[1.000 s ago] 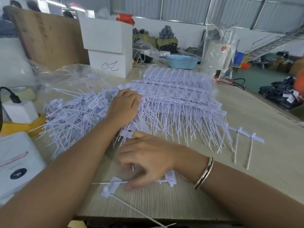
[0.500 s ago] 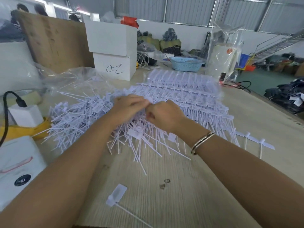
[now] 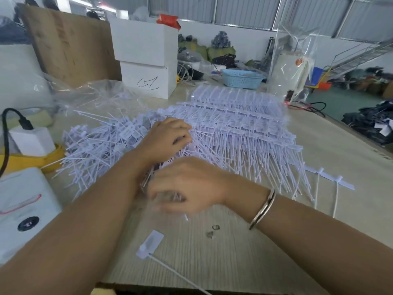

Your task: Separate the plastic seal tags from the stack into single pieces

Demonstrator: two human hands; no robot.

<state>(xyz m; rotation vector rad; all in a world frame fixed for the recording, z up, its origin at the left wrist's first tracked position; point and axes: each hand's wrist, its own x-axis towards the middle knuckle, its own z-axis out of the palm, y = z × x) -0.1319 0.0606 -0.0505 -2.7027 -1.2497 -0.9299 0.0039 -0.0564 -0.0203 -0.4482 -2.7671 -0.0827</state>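
Bright, even daylight with soft shadows; wide-angle bending at edges, motion blur on the right hand (image 3: 187, 186)

Bare arms, one bangle

Both forearms are bare, with no sleeves in view. The right wrist carries a thin silver-coloured metal bangle (image 3: 263, 209), seemingly two slim bands side by side. The left hand (image 3: 168, 139) and right hand (image 3: 187, 186) wear no gloves.

Pale wood-grain table (image 3: 244, 262) carries a stack of white seal tags (image 3: 244, 128) beyond both hands. One single tag (image 3: 151, 244) lies nearer than the hands. White boxes (image 3: 146, 58) stand far behind the stack.
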